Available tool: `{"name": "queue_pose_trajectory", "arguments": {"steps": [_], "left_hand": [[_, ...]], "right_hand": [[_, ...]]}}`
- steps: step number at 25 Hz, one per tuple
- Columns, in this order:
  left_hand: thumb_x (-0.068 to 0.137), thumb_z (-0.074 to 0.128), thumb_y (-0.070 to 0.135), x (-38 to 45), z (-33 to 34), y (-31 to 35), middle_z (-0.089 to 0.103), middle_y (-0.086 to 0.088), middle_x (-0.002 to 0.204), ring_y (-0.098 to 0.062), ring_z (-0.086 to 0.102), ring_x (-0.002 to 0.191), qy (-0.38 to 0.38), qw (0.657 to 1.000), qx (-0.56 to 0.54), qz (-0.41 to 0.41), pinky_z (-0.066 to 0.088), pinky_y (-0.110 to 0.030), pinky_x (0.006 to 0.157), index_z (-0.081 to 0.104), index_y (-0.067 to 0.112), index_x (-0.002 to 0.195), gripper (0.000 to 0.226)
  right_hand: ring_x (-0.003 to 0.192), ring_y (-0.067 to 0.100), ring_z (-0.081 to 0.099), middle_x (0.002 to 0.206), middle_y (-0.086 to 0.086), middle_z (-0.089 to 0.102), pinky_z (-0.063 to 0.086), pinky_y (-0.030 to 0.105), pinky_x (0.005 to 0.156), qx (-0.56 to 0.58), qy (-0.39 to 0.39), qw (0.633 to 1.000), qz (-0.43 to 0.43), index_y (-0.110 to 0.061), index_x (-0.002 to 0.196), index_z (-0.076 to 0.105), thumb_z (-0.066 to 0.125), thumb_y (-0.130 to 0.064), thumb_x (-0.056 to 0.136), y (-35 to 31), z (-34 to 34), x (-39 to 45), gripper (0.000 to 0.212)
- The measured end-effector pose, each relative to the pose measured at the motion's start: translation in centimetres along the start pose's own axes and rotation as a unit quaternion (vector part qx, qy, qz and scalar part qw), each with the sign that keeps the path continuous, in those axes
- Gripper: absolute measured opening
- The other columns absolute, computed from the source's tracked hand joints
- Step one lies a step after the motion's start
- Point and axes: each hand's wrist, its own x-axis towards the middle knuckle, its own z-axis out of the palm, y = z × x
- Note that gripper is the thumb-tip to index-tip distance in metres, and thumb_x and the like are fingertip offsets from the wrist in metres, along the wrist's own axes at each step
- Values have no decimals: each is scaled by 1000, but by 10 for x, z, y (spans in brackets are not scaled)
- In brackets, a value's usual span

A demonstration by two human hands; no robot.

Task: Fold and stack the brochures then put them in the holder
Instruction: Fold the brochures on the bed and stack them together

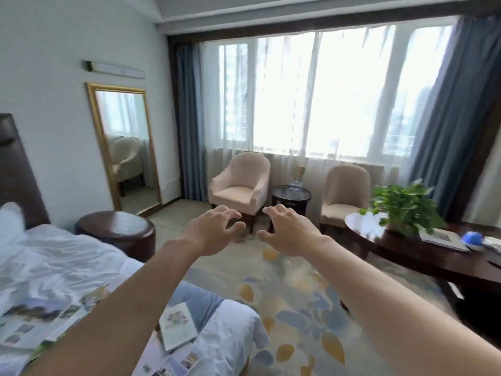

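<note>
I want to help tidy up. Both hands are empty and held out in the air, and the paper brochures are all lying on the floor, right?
Not quite. The head view shows the brochures lying on the bed, not the floor. The rest is right: the left hand and right hand are empty and held out in the air.

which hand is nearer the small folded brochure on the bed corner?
Left. The left hand and right hand are both raised out in front, empty, well beyond the folded brochure on the bed; the brochure lies beside the left forearm.
</note>
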Motion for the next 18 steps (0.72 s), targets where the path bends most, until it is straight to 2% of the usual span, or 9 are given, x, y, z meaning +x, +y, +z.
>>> {"name": "queue_pose_trajectory", "arguments": {"steps": [4,8,12,18], "left_hand": [[98,39,57,-17,-12,-84,49,6,145,-16,47,130,27,994,17,-109,40,-40,104,53,31,137,49],[97,40,58,-95,-26,-166,50,8,143,-16,49,126,68,964,64,-248,44,-39,99,55,34,133,46],[98,39,59,-197,-37,-219,43,8,148,-18,47,130,58,918,70,-386,39,-34,96,51,33,137,48],[97,31,64,-346,-47,-282,39,12,148,-16,46,129,36,853,68,-516,46,-42,95,46,36,140,54]], "right_hand": [[135,27,43,148,6,43,41,45,105,35,-33,993,-111,-21,149,36,53,-62,89,-63,52,88,75],[130,28,48,146,6,48,46,44,98,64,-76,962,-255,-25,148,37,54,-62,88,-166,108,137,73],[134,29,46,151,5,44,44,45,101,80,-126,910,-387,-27,151,33,53,-63,88,-284,159,133,75],[139,31,39,156,5,36,40,45,104,75,-176,835,-516,-26,153,28,42,-69,89,-441,224,78,79]]}}
